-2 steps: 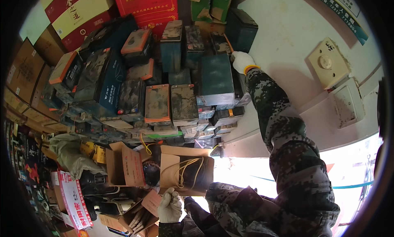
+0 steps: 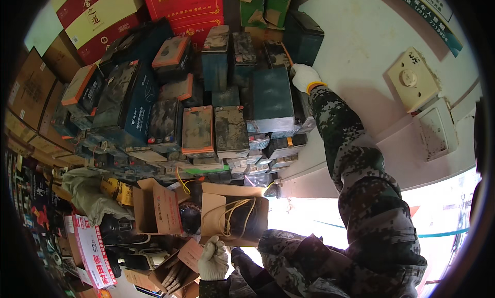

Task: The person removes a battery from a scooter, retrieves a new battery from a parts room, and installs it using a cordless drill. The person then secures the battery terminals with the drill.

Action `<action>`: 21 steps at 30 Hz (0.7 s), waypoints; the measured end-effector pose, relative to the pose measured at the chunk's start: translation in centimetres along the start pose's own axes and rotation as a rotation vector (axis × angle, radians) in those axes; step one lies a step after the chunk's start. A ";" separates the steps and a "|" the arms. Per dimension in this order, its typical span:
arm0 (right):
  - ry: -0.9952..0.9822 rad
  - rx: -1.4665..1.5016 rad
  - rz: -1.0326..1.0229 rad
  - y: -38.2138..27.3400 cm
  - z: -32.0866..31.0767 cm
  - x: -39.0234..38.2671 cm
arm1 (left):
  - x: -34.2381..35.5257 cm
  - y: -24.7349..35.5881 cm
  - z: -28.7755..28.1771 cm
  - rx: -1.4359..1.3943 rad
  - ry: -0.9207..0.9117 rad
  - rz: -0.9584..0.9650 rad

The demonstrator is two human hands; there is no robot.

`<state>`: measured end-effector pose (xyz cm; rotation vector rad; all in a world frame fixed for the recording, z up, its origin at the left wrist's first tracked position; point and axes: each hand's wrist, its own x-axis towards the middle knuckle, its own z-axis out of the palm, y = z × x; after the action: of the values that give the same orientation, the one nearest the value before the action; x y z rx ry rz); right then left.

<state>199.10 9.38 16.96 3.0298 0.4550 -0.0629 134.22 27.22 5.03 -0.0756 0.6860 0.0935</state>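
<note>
My right hand, in a white glove with a yellow cuff, is stretched far out to the right end of a battery stack. Its fingers are closed against the top edge of a dark battery beside the wall; what they hold is hidden. Directly left of it stands a large blue-grey battery, and behind it is a black battery with an orange edge. My left hand, also gloved, hangs low with its fingers curled in and nothing visible in them. It is just below an open cardboard box with yellow cable.
Several dusty batteries, some orange-topped, are piled to the left. Red gift cartons and a green box stand behind. On the right, the white wall carries a dial switch. More cartons and a sack lie lower left.
</note>
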 end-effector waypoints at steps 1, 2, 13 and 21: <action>-0.023 -0.010 -0.014 0.0 0.0 0.0 | 0.0 -0.1 0.1 0.000 0.006 0.004; -0.010 -0.035 0.002 0.0 0.1 -0.1 | -0.1 -0.2 0.1 -0.001 0.011 0.008; -0.024 -0.055 -0.015 0.0 0.6 -0.8 | -1.0 -0.3 -0.2 -0.037 -0.021 -0.020; 0.014 -0.067 0.054 0.5 0.7 -0.3 | -0.3 -0.6 -1.0 -0.031 -0.041 -0.006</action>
<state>198.93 8.71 16.28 2.9767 0.3678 -0.0224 133.45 26.50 4.46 -0.1056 0.6437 0.0997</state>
